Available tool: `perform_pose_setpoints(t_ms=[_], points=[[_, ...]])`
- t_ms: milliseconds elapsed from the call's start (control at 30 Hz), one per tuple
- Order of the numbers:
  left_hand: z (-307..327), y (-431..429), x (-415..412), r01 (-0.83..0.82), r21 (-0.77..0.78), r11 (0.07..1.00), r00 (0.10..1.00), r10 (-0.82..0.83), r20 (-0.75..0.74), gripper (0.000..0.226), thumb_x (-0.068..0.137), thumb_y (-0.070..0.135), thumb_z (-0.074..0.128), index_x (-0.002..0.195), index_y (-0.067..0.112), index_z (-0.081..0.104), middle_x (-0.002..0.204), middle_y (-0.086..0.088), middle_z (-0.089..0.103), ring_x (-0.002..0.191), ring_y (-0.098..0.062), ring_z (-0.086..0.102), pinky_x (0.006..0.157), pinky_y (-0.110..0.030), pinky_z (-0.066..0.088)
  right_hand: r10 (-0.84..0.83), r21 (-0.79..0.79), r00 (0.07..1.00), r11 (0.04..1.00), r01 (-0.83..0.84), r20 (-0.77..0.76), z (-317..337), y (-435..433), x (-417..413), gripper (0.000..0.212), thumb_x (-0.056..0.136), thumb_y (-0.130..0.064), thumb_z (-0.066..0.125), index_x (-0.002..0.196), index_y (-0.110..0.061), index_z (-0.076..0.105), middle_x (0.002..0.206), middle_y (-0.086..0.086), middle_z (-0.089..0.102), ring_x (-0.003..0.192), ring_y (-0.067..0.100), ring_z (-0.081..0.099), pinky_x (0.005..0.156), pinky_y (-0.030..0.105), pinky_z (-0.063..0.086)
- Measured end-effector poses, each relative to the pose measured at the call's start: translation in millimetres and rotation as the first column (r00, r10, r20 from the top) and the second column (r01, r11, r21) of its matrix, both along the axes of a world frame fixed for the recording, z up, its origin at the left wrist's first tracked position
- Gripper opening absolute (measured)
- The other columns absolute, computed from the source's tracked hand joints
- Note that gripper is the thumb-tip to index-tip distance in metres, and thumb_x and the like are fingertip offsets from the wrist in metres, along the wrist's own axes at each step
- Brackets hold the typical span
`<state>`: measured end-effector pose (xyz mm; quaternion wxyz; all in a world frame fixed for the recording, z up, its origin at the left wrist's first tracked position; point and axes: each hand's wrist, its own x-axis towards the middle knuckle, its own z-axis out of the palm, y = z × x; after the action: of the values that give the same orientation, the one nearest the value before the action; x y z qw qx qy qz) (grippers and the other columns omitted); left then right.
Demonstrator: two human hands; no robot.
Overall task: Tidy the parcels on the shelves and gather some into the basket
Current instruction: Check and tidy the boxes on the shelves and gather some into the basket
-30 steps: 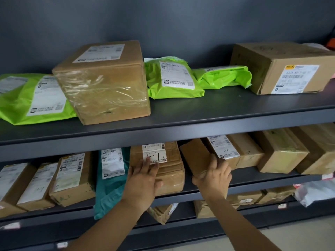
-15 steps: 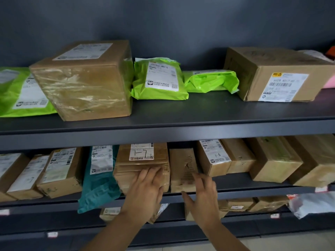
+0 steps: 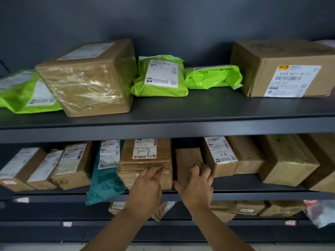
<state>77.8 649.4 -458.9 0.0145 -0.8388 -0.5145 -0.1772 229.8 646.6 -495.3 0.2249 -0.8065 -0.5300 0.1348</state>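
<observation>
Bare left hand [image 3: 147, 186], right hand [image 3: 196, 189]

Wall [image 3: 163, 20]: dark grey, matt and plain, behind the shelving.
Shelving: dark grey metal; upper shelf [image 3: 199, 107], middle shelf [image 3: 253, 196] and lower shelf [image 3: 181, 223] run across the full width.
Floor [image 3: 163, 248]: pale strip along the bottom edge.
Light: dim and soft, with a faint sheen on the upper shelf.

On the middle shelf [image 3: 244, 183], the small box [image 3: 186, 160] stands between the 1-7 box [image 3: 137, 165] on its left and the 1-6 box [image 3: 223, 160] on its right. A bag [image 3: 107, 178] lies left of these.
</observation>
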Motion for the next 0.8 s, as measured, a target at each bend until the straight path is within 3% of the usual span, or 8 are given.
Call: perform_pose_setpoints(t_ms=[100, 200, 267, 333, 433, 533, 600, 800], points=[[-0.4, -1.4, 0.2, 0.007, -0.009, 1.000, 1.000, -0.007, 0.014, 0.065, 0.053, 0.002, 0.083, 0.115, 0.009, 0.067, 0.112, 0.001, 0.065, 0.096, -0.014, 0.062, 0.090, -0.020, 0.046, -0.032, 0.040, 0.993, 0.999, 0.037, -0.112, -1.7, -1.4, 6.6, 0.074, 0.064, -0.048, 0.076, 0.120, -0.016, 0.039, 0.130, 0.011, 0.029, 0.116, 0.030, 0.034, 0.094, 0.044, 0.044], [2.9, -0.6, 1.7, -0.002, 0.008, 1.000, 1.000, 0.002, 0.021, 0.063, 0.052, 0.003, 0.083, 0.113, 0.008, 0.068, 0.110, -0.001, 0.066, 0.096, -0.015, 0.062, 0.091, -0.020, 0.045, -0.112, 0.058, 0.882, 0.986, 0.155, -0.458, 4.2, -8.7, 21.3, 0.073, 0.064, -0.035, 0.080, 0.122, -0.015, 0.041, 0.128, 0.010, 0.032, 0.114, 0.029, 0.037, 0.092, 0.039, 0.042], [6.0, -2.0, 7.0, 0.023, 0.054, 0.998, 0.997, -0.027, 0.067, 0.057, 0.058, 0.001, 0.080, 0.113, 0.004, 0.066, 0.109, -0.005, 0.066, 0.099, -0.016, 0.058, 0.094, -0.020, 0.039, -0.192, -0.024, 0.663, 0.967, 0.254, -0.724, 14.6, -16.3, 33.2, 0.067, 0.069, -0.034, 0.079, 0.123, -0.019, 0.043, 0.125, 0.007, 0.042, 0.109, 0.024, 0.046, 0.090, 0.036, 0.044], [6.8, -7.3, 16.5, 0.056, 0.105, 0.993, 0.987, -0.071, 0.146, 0.044, 0.073, 0.003, 0.068, 0.116, 0.003, 0.063, 0.112, -0.007, 0.064, 0.104, -0.016, 0.051, 0.097, -0.021, 0.036, -0.244, -0.142, 0.332, 0.942, 0.305, -0.911, 28.2, -25.1, 44.0, 0.058, 0.075, -0.040, 0.074, 0.121, -0.020, 0.045, 0.118, 0.007, 0.054, 0.102, 0.022, 0.055, 0.092, 0.042, 0.047], [16.1, -22.4, 33.9, 0.036, -0.044, 0.998, 0.954, -0.021, 0.298, 0.044, 0.093, 0.031, 0.042, 0.132, 0.012, 0.053, 0.126, 0.001, 0.055, 0.116, -0.009, 0.044, 0.103, -0.021, 0.037, -0.273, -0.269, -0.017, 0.936, 0.228, -0.962, 48.6, -38.6, 62.5, 0.049, 0.082, -0.043, 0.066, 0.121, -0.020, 0.050, 0.116, 0.011, 0.058, 0.104, 0.028, 0.057, 0.093, 0.050, 0.048], [24.7, -29.6, 47.2, 0.102, -0.315, 0.944, 0.922, 0.029, 0.386, 0.069, 0.089, 0.053, 0.049, 0.147, 0.022, 0.028, 0.143, 0.010, 0.034, 0.131, -0.002, 0.025, 0.109, -0.016, 0.019, -0.332, -0.372, -0.273, 0.922, 0.109, -0.903, 71.6, -50.8, 78.5, 0.047, 0.082, -0.047, 0.065, 0.114, -0.014, 0.055, 0.117, 0.019, 0.056, 0.107, 0.036, 0.057, 0.087, 0.050, 0.051], [32.7, -30.9, 54.9, 0.161, -0.414, 0.896, 0.898, 0.041, 0.438, 0.085, 0.080, 0.059, 0.054, 0.149, 0.027, 0.016, 0.149, 0.010, 0.025, 0.135, -0.009, 0.025, 0.113, -0.023, 0.021, -0.414, -0.441, -0.292, 0.897, 0.029, -0.862, 84.3, -58.0, 87.6, 0.053, 0.082, -0.053, 0.062, 0.114, -0.012, 0.057, 0.117, 0.022, 0.056, 0.103, 0.039, 0.058, 0.077, 0.048, 0.054], [66.8, -23.6, 54.6, 0.214, -0.653, 0.726, 0.714, 0.341, 0.612, 0.100, 0.068, 0.071, 0.061, 0.148, 0.029, 0.018, 0.150, 0.004, 0.031, 0.135, -0.015, 0.035, 0.110, -0.035, 0.034, -0.488, -0.473, -0.092, 0.869, -0.145, -0.868, 104.3, -71.7, 116.3, 0.071, 0.080, -0.070, 0.048, 0.122, -0.013, 0.056, 0.117, 0.019, 0.061, 0.100, 0.033, 0.061, 0.072, 0.037, 0.054]])
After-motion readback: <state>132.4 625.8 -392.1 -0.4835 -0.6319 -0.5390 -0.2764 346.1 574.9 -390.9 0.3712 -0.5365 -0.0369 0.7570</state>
